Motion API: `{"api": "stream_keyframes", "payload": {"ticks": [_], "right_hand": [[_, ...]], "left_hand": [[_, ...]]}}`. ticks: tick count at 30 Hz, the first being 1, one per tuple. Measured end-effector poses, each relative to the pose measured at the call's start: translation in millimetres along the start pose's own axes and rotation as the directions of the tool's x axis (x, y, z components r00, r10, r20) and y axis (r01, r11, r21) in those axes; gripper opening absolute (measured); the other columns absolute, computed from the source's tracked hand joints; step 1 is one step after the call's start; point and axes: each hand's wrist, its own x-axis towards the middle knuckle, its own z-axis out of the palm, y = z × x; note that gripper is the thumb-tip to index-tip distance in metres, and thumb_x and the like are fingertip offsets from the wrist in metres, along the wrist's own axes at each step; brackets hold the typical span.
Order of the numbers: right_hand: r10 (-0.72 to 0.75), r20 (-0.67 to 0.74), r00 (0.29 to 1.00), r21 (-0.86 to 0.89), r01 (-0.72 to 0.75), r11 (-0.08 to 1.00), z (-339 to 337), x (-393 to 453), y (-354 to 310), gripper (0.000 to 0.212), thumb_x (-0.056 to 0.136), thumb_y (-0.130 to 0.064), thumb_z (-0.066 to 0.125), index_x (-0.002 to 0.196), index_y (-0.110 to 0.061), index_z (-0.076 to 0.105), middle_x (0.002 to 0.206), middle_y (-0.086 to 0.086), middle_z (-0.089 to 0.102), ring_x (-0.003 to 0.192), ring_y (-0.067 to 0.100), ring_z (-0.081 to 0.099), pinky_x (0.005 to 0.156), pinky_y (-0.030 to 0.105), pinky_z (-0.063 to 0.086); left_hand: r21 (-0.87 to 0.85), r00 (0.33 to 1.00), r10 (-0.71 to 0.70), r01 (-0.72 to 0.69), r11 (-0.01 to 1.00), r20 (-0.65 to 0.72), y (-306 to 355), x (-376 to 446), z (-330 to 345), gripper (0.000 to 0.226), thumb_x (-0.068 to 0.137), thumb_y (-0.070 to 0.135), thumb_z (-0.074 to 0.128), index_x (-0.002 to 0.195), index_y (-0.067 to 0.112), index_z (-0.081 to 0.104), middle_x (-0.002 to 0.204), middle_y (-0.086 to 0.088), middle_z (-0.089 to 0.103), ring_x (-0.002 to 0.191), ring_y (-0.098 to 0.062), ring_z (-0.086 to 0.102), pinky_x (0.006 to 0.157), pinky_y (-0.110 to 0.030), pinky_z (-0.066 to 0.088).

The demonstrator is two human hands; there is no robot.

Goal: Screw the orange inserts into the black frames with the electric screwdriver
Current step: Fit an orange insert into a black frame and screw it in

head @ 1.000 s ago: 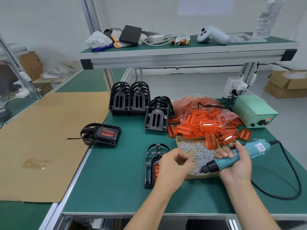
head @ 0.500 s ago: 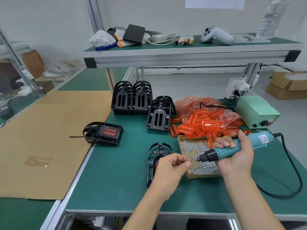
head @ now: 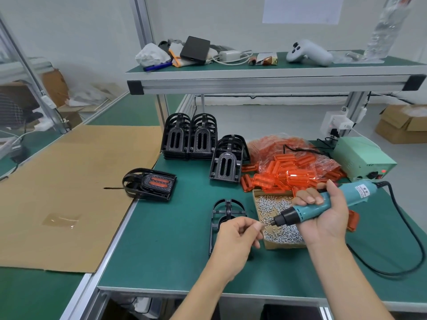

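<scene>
Near the green bench's front edge, our right hand (head: 328,218) grips the teal, black-nosed electric screwdriver (head: 323,204) while our left hand (head: 235,239) pinches a small silver screw (head: 265,222) at its tip above the black plastic frame (head: 225,215).

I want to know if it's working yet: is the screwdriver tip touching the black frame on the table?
Apart. The head view shows the screwdriver held up, tip pointing sideways, off the frame.

This is a workshop where people put parts together. A green desk (head: 161,239) has a metal-frame shelf (head: 265,80) above it, piles of black frames (head: 189,137) and orange inserts (head: 288,174), a box of screws (head: 275,218), and cardboard boxes (head: 402,125) behind.
</scene>
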Motion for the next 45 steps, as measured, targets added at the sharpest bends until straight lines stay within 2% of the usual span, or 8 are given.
{"api": "stream_keyframes", "payload": {"ticks": [8, 14, 16, 20, 27, 32, 42, 45], "right_hand": [[-0.021, 0.045, 0.999, -0.065, 0.024, 0.998, 5, -4, 9, 0.027, 0.1, -0.028, 0.06, 0.073, -0.022, 0.058, 0.057, -0.009, 0.037, 0.054, 0.008, 0.04, 0.055, 0.021, 0.04], [-0.011, 0.106, 0.994, -0.117, 0.024, 0.993, 16, -6, 19, 0.025, 0.1, -0.027, 0.058, 0.075, -0.022, 0.058, 0.056, -0.008, 0.038, 0.053, 0.009, 0.041, 0.054, 0.022, 0.04], [0.001, 0.129, 0.992, -0.128, 0.016, 0.992, 19, -6, 22, 0.024, 0.1, -0.027, 0.058, 0.076, -0.022, 0.058, 0.055, -0.008, 0.038, 0.053, 0.009, 0.041, 0.054, 0.022, 0.04], [0.005, 0.18, 0.984, -0.17, 0.026, 0.985, 26, -8, 27, 0.022, 0.098, -0.027, 0.058, 0.077, -0.021, 0.057, 0.055, -0.007, 0.038, 0.053, 0.01, 0.04, 0.055, 0.023, 0.039], [0.004, 0.284, 0.959, -0.261, 0.073, 0.962, 39, -15, 31, 0.021, 0.096, -0.024, 0.057, 0.076, -0.018, 0.053, 0.054, -0.005, 0.039, 0.051, 0.012, 0.041, 0.054, 0.023, 0.039], [0.009, 0.292, 0.956, -0.273, 0.074, 0.959, 47, -16, 33, 0.02, 0.094, -0.025, 0.057, 0.077, -0.018, 0.05, 0.053, -0.006, 0.039, 0.051, 0.012, 0.04, 0.054, 0.024, 0.039], [0.02, 0.32, 0.947, -0.276, 0.073, 0.958, 47, -19, 36, 0.022, 0.095, -0.023, 0.056, 0.075, -0.018, 0.051, 0.052, -0.005, 0.039, 0.05, 0.013, 0.041, 0.053, 0.024, 0.041], [0.01, 0.319, 0.948, -0.278, 0.083, 0.957, 47, -20, 37, 0.02, 0.095, -0.023, 0.057, 0.076, -0.018, 0.052, 0.052, -0.005, 0.04, 0.05, 0.013, 0.042, 0.053, 0.024, 0.04]], "left_hand": [[0.025, 0.998, -0.034, 0.036, 0.999, -0.054, -4, -3, -5, 0.019, 0.099, 0.034, 0.062, 0.084, 0.038, 0.073, 0.076, 0.003, 0.072, 0.062, -0.004, 0.06, 0.069, -0.023, 0.05], [-0.001, 0.993, -0.058, 0.059, 0.998, -0.1, -5, -5, -13, 0.02, 0.1, 0.031, 0.063, 0.086, 0.023, 0.075, 0.073, 0.002, 0.071, 0.062, -0.005, 0.059, 0.071, -0.027, 0.053], [-0.053, 0.991, -0.091, 0.086, 0.995, -0.098, -4, -5, -16, 0.02, 0.101, 0.027, 0.063, 0.087, 0.018, 0.075, 0.07, 0.002, 0.068, 0.06, -0.007, 0.057, 0.069, -0.027, 0.052], [-0.282, 0.977, -0.211, 0.193, 0.94, -0.036, -2, -3, -20, 0.024, 0.102, 0.019, 0.064, 0.082, 0.011, 0.073, 0.069, -0.001, 0.061, 0.056, -0.009, 0.05, 0.062, -0.022, 0.048], [-0.322, 0.968, -0.245, 0.217, 0.921, -0.047, -2, -3, -25, 0.028, 0.101, 0.018, 0.066, 0.074, 0.014, 0.075, 0.067, -0.001, 0.062, 0.056, -0.01, 0.052, 0.063, -0.024, 0.047], [-0.445, 0.951, -0.306, 0.294, 0.846, 0.046, 2, -3, -31, 0.027, 0.101, 0.02, 0.067, 0.077, 0.011, 0.074, 0.069, -0.002, 0.058, 0.055, -0.009, 0.049, 0.057, -0.02, 0.047], [-0.276, 0.954, -0.278, 0.239, 0.931, -0.113, 2, -4, -24, 0.03, 0.104, 0.022, 0.061, 0.08, 0.005, 0.068, 0.063, 0.0, 0.055, 0.049, -0.01, 0.043, 0.053, -0.021, 0.042], [-0.3, 0.945, -0.292, 0.238, 0.924, -0.15, 2, -5, -19, 0.033, 0.104, 0.025, 0.06, 0.077, 0.007, 0.068, 0.062, 0.0, 0.054, 0.048, -0.009, 0.042, 0.05, -0.02, 0.041]]}}
